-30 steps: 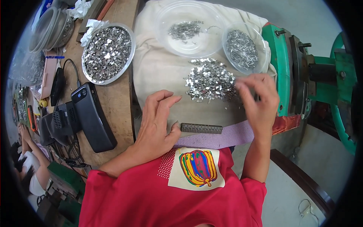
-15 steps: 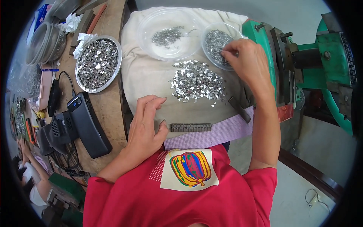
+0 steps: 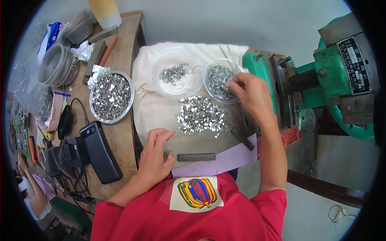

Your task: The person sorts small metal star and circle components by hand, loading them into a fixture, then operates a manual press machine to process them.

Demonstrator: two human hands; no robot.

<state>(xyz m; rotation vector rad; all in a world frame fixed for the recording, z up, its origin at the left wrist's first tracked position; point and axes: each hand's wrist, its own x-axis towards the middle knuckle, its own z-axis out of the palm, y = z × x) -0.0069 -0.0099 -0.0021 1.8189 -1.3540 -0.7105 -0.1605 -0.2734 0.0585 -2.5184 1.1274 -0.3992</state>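
My right hand [image 3: 252, 95] is at the right rim of a small clear bowl [image 3: 206, 86] of thin silvery metal pins [image 3: 219, 77]. Its thumb and fingertips are pinched together over the pins; what they hold is too small to make out. My left hand [image 3: 154, 156] rests on the cloth with its thumb and fingers apart, holding nothing. Just right of its thumb lies a dark slotted metal bar [image 3: 196, 157]. Beyond the bar is a loose heap of small shiny metal flakes [image 3: 201, 115]. A wider clear bowl [image 3: 171, 93] at the back holds a smaller pile of pins.
A green machine press [image 3: 327, 74] stands at the right. A flat dark metal strip [image 3: 242, 139] lies by a lilac mat [image 3: 217, 165]. On the wooden bench [image 3: 124, 150] at the left are a round dish of flakes [image 3: 132, 105], a black power bank [image 3: 100, 152] and cables. Another person's arm [image 3: 35, 188] shows far left.
The whole view has shifted, so the cloth, bowls and heap sit lower in the picture. My right hand stays pinched at the pin bowl, and my left hand keeps its place by the slotted bar.
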